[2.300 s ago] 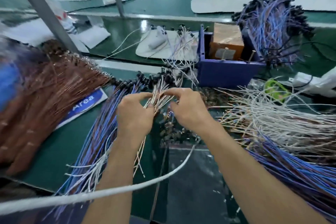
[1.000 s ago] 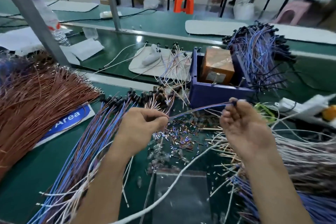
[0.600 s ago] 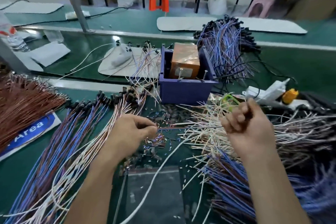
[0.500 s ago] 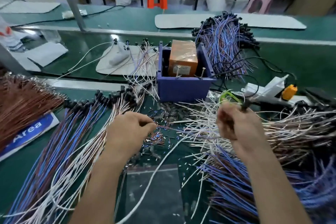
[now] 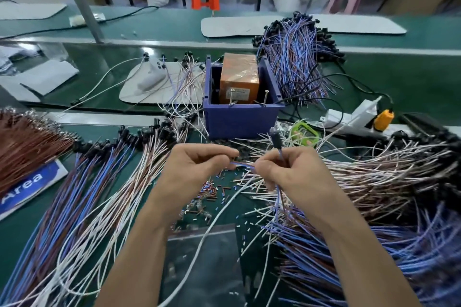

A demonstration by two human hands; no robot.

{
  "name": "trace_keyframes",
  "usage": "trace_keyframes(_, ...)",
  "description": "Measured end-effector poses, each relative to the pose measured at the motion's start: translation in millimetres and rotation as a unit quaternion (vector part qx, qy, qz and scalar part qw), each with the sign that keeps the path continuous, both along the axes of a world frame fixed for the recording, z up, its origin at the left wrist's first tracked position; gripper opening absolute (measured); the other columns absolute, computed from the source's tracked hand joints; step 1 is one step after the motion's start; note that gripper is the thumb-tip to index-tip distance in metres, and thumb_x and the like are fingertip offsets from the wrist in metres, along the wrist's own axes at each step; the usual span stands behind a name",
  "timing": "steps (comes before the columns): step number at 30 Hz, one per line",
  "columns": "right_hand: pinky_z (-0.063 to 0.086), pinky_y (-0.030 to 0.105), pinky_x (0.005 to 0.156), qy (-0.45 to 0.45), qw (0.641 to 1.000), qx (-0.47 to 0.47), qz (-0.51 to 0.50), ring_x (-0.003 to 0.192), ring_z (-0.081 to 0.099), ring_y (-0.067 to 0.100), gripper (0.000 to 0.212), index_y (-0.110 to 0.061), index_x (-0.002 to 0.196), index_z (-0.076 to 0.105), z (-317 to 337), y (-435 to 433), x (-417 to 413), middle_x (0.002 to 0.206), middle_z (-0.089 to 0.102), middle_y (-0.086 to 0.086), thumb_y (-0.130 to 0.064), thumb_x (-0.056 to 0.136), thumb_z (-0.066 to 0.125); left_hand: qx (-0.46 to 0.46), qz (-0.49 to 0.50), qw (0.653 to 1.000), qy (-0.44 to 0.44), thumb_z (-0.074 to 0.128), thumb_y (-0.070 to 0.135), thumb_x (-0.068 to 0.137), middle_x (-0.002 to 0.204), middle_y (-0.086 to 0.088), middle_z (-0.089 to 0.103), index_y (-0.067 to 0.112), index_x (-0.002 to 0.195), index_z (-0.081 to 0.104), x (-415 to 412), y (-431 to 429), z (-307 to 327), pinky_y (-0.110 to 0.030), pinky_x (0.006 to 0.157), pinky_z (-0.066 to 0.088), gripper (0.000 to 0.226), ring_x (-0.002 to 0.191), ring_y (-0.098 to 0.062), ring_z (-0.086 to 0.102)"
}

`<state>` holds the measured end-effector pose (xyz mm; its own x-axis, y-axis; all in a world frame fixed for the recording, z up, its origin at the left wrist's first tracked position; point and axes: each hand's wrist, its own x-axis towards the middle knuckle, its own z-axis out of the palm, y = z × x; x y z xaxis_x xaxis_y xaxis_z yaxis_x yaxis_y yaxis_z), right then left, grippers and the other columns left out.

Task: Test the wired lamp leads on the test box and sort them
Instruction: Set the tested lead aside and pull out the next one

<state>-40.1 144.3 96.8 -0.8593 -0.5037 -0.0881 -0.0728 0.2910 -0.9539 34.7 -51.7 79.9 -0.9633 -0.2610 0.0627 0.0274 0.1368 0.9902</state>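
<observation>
Head view: before the blue test box [image 5: 239, 119], the left hand [image 5: 197, 169] pinches a blue lead [image 5: 243, 165] by its end; the right hand [image 5: 291, 173] curls its fingers round it below its black socket [image 5: 275, 138]

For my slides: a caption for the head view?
Left hand and right hand pinch one blue lamp lead before the blue bin.

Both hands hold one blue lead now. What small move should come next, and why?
Probably bring the lead forward to the two upright metal pins on the blue test box. The left hand pinches it, the right hand holds it below its black lamp head, and it touches no pin, so it seems untested.
</observation>
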Motion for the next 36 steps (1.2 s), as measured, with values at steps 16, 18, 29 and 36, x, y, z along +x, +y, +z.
trace_keyframes(16,0.041,0.033,0.063,-0.097,0.985,-0.093,-0.112,0.055,0.046,0.021,0.035,-0.022,0.061,0.073,-14.1,6.4,5.8,0.054,0.059,0.008,-0.003,0.089,0.070,0.077,0.067,0.990,-0.092,0.083,0.008,0.080,0.083,-0.009,0.079,0.021,0.093,0.084,1.5,-2.6,-22.2,-0.017,0.069,0.056,0.018,0.071,-0.010,0.069)
trace_keyframes(18,0.039,0.032,0.062,-0.103,0.983,-0.101,-0.110,0.055,0.047,0.022,0.035,-0.021,0.060,0.072,-16.4,-0.6,9.8,0.054,0.059,0.008,-0.004,0.090,0.070,0.105,0.035,0.990,-0.085,0.083,0.014,0.080,0.091,-0.007,0.081,0.022,0.094,0.084,-0.6,14.2,-19.9,-0.019,0.077,0.057,0.017,0.082,-0.010,0.073)
trace_keyframes(29,0.036,0.010,0.044,-0.124,0.980,-0.104,-0.119,0.039,0.042,0.001,0.026,-0.013,0.066,0.068,-29.4,-8.4,15.4,0.056,0.062,0.010,-0.006,0.091,0.070,0.309,0.140,0.940,-0.043,0.078,0.019,0.073,0.074,0.000,0.075,0.020,0.073,0.084,-20.8,37.7,-12.8,-0.016,0.063,0.053,0.006,0.060,-0.007,0.061)
trace_keyframes(36,0.038,0.019,0.057,-0.136,0.978,-0.103,-0.120,0.049,0.049,0.009,0.030,-0.014,0.064,0.068,-33.4,-2.3,12.8,0.055,0.060,0.009,-0.004,0.091,0.068,0.361,0.209,0.907,-0.054,0.074,0.021,0.072,0.073,-0.002,0.073,0.012,0.082,0.074,-22.5,9.2,-20.4,-0.015,0.060,0.052,0.014,0.061,-0.008,0.058)
